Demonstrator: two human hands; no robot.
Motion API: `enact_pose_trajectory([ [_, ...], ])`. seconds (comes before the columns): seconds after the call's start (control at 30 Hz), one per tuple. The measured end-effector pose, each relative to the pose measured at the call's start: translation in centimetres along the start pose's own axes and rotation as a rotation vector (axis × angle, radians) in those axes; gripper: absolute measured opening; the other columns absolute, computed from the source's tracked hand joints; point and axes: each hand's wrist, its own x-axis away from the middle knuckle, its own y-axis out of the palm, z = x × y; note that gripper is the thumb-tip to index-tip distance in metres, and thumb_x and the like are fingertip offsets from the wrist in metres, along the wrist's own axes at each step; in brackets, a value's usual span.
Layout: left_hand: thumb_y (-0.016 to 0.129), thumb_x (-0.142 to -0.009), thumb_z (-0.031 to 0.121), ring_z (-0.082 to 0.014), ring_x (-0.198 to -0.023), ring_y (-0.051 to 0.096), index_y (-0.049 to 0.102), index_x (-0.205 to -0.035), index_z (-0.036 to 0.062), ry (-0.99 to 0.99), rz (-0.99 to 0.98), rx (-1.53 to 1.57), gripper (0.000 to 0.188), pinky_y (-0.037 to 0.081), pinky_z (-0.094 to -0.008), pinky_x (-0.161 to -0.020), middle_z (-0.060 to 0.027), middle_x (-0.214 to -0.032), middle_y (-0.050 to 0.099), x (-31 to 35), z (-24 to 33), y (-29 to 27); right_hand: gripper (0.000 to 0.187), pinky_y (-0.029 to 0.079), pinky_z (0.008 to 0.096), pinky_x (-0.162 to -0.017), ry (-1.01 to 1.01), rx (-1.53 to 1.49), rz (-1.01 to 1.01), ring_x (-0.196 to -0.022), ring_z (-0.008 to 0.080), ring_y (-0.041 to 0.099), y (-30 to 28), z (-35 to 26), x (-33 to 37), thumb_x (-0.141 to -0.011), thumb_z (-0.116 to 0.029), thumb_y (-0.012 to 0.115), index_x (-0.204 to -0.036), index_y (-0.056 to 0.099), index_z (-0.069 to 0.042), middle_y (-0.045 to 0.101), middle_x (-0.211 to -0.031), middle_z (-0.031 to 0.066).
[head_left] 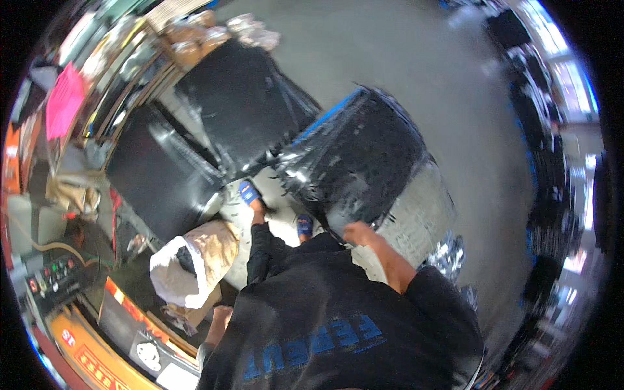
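Black stack (377,153) right of the pale sack (213,250), film (299,174) presumably binding it; right hand (359,233) beside the stack, likewise right of the sack; left hand (221,318) near the sack; I cannot tell whether either grasps

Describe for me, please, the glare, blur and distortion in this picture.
In the head view, the windows at right are blown out; plastic over the black stack nearest the right hand catches white glints; that hand looks soft; the orange panel curves along the rim, and the corners are black.
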Motion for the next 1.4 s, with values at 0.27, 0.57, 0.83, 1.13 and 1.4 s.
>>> enact_pose_trajectory([
  [0.27,0.059,-0.107,0.032,-0.0196,-0.078,0.073,0.074,-0.113,0.0003,0.213,-0.022,0.413,0.035,0.059,-0.0345,-0.066,-0.0099,-0.098,0.076,-8.4,18.2,-2.2,0.013,0.048,0.0280,-0.055,0.287,-0.535,0.147,-0.064,0.0092,0.061,-16.0,-12.3,-17.7,-0.100,-0.014,0.067,-0.097,0.075,-0.004,0.067,-0.076,0.0010],
  [0.57,0.065,-0.109,0.030,-0.0204,-0.090,0.075,0.066,-0.138,-0.0032,0.347,-0.079,0.596,0.045,0.060,-0.0330,-0.080,-0.0126,-0.107,0.077,-13.0,35.3,-6.7,0.040,0.051,0.0310,-0.066,0.267,-0.346,-0.086,-0.073,0.0118,0.066,-14.9,-26.1,-30.7,-0.101,-0.019,0.068,-0.133,0.070,0.005,0.073,-0.087,0.0055],
  [0.83,0.064,-0.107,0.032,-0.0223,-0.087,0.076,0.068,-0.128,-0.0056,0.029,0.006,0.707,0.044,0.061,-0.0342,-0.076,-0.0157,-0.105,0.077,-18.4,32.6,-6.0,0.028,0.053,0.0391,-0.069,0.018,0.108,-0.368,-0.074,0.0220,0.070,-6.5,-29.0,-43.4,-0.093,-0.020,0.069,-0.110,0.080,-0.001,0.075,-0.080,0.0076],
  [1.13,0.061,-0.106,0.023,-0.0343,-0.095,0.073,0.073,-0.120,0.0026,0.377,0.417,0.128,0.028,0.059,-0.0439,-0.082,-0.0180,-0.105,0.076,-21.1,28.3,0.3,0.047,0.057,0.0379,-0.095,-0.058,-0.146,-0.326,-0.107,0.0271,0.076,17.1,-42.2,-62.4,-0.089,-0.027,0.078,-0.128,0.075,-0.002,0.080,-0.116,0.0159],
  [1.4,0.067,-0.095,0.020,-0.0359,-0.086,0.067,0.077,-0.105,0.0145,0.292,0.503,-0.090,0.015,0.056,-0.0507,-0.073,-0.0117,-0.091,0.068,-23.8,28.2,0.2,0.073,0.056,0.0389,-0.089,0.267,-0.333,-0.054,-0.107,0.0296,0.070,28.4,-44.0,-68.9,-0.089,-0.034,0.089,-0.139,0.061,0.012,0.070,-0.135,0.0204],
])
